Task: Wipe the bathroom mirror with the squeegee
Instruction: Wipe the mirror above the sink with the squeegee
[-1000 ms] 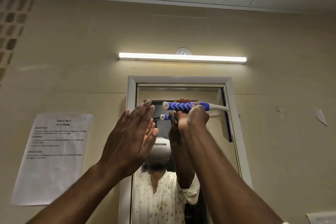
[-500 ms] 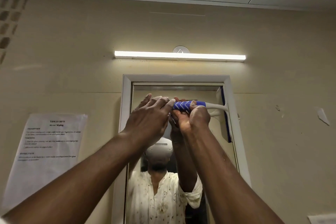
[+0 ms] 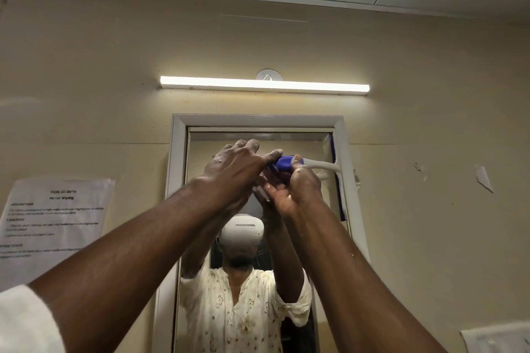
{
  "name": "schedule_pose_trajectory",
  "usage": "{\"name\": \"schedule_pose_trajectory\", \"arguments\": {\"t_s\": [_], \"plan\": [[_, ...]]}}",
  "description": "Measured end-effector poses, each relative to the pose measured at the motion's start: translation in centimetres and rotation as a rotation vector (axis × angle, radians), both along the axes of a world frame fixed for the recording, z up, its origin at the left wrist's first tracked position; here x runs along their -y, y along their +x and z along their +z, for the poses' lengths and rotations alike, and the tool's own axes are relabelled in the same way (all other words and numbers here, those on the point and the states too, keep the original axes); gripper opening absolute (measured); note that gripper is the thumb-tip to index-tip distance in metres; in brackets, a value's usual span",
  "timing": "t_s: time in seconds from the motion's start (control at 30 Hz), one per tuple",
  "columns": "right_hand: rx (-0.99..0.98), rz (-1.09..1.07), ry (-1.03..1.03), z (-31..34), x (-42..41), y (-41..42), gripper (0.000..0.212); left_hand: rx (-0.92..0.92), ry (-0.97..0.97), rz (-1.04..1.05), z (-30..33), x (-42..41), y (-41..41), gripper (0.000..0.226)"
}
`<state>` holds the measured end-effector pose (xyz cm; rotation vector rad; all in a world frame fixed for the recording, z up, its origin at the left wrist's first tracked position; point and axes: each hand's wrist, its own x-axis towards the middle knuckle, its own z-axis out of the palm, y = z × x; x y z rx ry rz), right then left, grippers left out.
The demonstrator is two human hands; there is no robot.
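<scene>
While both hands clasp it, the squeegee (image 3: 321,165) shows blue-and-white.

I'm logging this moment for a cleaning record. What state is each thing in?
Squeegee: held up, blade upright at the mirror's right edge.
Left hand: closed over the handle.
Right hand: gripping the handle.
Mirror: reflecting the person.
Light bar: on.
Paper notice: on the wall.
</scene>
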<state>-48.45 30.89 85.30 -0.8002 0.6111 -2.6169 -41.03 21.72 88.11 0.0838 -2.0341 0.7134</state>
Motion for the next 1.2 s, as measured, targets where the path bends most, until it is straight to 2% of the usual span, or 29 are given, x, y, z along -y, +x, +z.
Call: {"name": "schedule_pose_trajectory", "arguments": {"t_s": [0.1,0.23,0.37,0.5,0.6,0.77,0.83,1.03,1.2], "plan": [[0.011,-0.09,0.035,-0.1,-1.1,-1.0,0.041,-0.022,-0.072,0.063,-0.2,-0.1,-0.4,0.066],[-0.016,-0.045,0.041,0.2,-2.3,-1.1,0.04,-0.106,-0.105,0.044,-0.1,-0.6,-0.9,0.065],[0.008,-0.026,0.04,0.3,-2.5,-0.9,0.039,-0.06,-0.141,-0.026,0.3,-1.5,-2.0,0.061],[-0.031,-0.138,0.184,-0.3,-3.2,-0.5,0.037,-0.06,-0.228,0.037,0.9,-1.1,-2.6,0.068],[-0.116,-0.363,0.309,-1.2,-4.3,-0.5,0.038,-0.081,-0.251,0.066,0.3,-0.6,-2.7,0.077],[-0.298,-1.097,0.387,-1.9,-5.9,-1.1,0.02,-0.088,-0.26,0.053,0.0,0.2,-2.8,0.082],[-0.415,-1.316,0.414,-2.1,-6.5,-1.1,0.012,-0.092,-0.266,0.031,-0.4,0.6,-3.0,0.082],[-0.654,-1.704,0.468,-3.3,-8.7,-2.6,0.023,-0.097,-0.264,0.003,-1.5,2.3,-2.9,0.081],[-0.826,-1.898,0.6,-4.3,-10.3,-3.5,0.041,-0.105,-0.287,-0.019,-1.1,3.0,-2.6,0.079]]}}
